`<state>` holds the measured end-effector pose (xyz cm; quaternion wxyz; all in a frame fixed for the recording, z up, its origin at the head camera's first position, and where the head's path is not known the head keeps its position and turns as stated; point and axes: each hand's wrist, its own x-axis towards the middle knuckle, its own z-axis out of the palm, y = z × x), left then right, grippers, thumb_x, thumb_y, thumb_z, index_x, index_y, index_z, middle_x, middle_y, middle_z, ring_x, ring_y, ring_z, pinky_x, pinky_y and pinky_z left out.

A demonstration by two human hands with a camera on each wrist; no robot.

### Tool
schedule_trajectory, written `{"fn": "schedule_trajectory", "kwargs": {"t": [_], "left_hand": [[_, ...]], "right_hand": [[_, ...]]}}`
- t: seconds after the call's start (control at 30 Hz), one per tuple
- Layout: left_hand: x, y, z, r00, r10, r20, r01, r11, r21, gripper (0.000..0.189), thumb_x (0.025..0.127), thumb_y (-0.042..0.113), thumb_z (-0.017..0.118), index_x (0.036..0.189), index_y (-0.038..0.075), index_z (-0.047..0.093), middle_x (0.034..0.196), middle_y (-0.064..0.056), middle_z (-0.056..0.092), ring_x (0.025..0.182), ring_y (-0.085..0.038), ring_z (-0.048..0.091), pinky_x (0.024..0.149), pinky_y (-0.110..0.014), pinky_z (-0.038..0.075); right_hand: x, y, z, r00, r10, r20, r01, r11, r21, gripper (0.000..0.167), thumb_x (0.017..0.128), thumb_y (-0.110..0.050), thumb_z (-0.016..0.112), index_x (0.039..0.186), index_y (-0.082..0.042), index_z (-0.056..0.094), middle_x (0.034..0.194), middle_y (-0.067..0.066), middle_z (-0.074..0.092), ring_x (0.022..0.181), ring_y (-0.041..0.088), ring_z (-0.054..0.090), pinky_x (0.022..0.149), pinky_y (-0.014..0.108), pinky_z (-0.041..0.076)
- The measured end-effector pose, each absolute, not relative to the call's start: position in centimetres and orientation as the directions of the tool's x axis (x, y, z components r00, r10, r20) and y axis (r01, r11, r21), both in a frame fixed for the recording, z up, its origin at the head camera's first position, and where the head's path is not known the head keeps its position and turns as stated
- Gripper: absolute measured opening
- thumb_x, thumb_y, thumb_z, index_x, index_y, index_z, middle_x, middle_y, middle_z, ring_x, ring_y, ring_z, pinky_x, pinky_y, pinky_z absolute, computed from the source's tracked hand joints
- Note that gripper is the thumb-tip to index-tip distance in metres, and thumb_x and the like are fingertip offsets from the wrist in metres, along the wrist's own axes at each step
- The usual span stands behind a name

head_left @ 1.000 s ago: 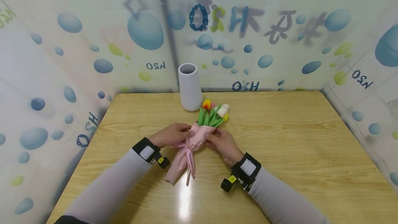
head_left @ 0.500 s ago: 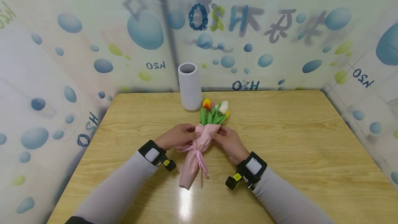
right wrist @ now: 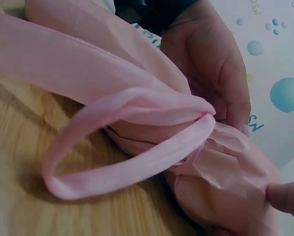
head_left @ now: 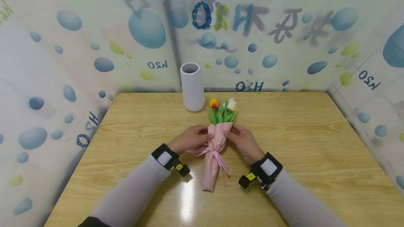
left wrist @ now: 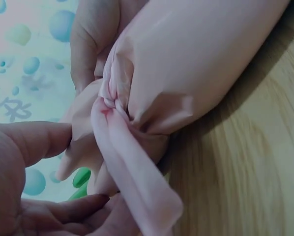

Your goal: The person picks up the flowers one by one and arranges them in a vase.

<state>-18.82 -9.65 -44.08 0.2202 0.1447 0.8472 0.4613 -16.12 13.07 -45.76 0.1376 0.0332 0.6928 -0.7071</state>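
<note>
I have 2 hands pinching the pink wrap [head_left: 217, 136] of the tulips [head_left: 220, 116] mid-table, left hand [head_left: 189, 138] on its left edge, right hand [head_left: 247, 143] on its right, fingers curled in. Wrapping looks done, ribbon [head_left: 215, 152] tied below; my guess: edge-straightening underway, letting go left. Vase [head_left: 193, 92] stands behind, apart, untouched.

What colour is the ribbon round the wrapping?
Pale pink; the ribbon shows best in the right wrist view.
</note>
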Motion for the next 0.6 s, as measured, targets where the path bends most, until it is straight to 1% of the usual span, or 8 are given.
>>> {"fn": "schedule_trajectory", "kwargs": {"t": [0.13, 0.23, 0.33, 0.4, 0.6], "left_hand": [[-18.8, -8.9, -44.4, -0.861, 0.446, -0.243, 0.005, 0.485, 0.874, 0.050, 0.101, 0.033, 0.067, 0.137, -0.001, 0.060, 0.125, -0.017, 0.070, 0.101, -0.022, 0.072, 0.092, -0.035, 0.058], [-18.8, -8.5, -44.6, -0.870, 0.418, -0.261, -0.032, 0.481, 0.876, 0.054, 0.100, 0.036, 0.068, 0.140, 0.000, 0.059, 0.129, -0.017, 0.069, 0.106, -0.024, 0.073, 0.097, -0.038, 0.057], [-18.7, -8.0, -44.5, -0.880, 0.390, -0.270, -0.054, 0.484, 0.874, 0.058, 0.098, 0.039, 0.070, 0.142, 0.002, 0.058, 0.135, -0.016, 0.067, 0.116, -0.026, 0.069, 0.105, -0.041, 0.053], [-18.7, -7.6, -44.5, -0.883, 0.383, -0.273, -0.065, 0.475, 0.878, 0.060, 0.098, 0.039, 0.071, 0.143, 0.002, 0.057, 0.137, -0.017, 0.066, 0.121, -0.028, 0.067, 0.107, -0.043, 0.052], [-18.9, -6.4, -45.0, -0.882, 0.374, -0.286, -0.127, 0.396, 0.910, 0.064, 0.098, 0.036, 0.072, 0.146, 0.000, 0.053, 0.141, -0.019, 0.062, 0.121, -0.030, 0.067, 0.103, -0.040, 0.055]], "right_hand": [[-16.3, 13.9, -45.8, -0.961, -0.140, -0.237, 0.239, 0.002, -0.971, 0.059, 0.105, -0.015, 0.061, 0.157, 0.002, 0.039, 0.154, 0.024, 0.051, 0.137, 0.029, 0.055, 0.100, 0.026, 0.055], [-16.5, 14.5, -45.8, -0.961, -0.147, -0.235, 0.238, 0.001, -0.971, 0.061, 0.105, -0.015, 0.061, 0.158, 0.002, 0.036, 0.155, 0.024, 0.050, 0.140, 0.030, 0.052, 0.100, 0.025, 0.055], [-16.6, 14.9, -45.8, -0.961, -0.150, -0.234, 0.235, 0.013, -0.972, 0.061, 0.105, -0.016, 0.061, 0.158, 0.001, 0.036, 0.156, 0.022, 0.050, 0.141, 0.030, 0.052, 0.099, 0.024, 0.055], [-16.8, 15.3, -45.8, -0.961, -0.155, -0.227, 0.227, 0.023, -0.974, 0.061, 0.106, -0.017, 0.061, 0.159, 0.000, 0.036, 0.156, 0.022, 0.050, 0.142, 0.029, 0.051, 0.098, 0.022, 0.055], [-17.1, 16.5, -45.9, -0.965, -0.164, -0.205, 0.203, 0.029, -0.979, 0.063, 0.107, -0.018, 0.059, 0.160, 0.002, 0.032, 0.158, 0.025, 0.046, 0.143, 0.032, 0.049, 0.097, 0.021, 0.054]]}}
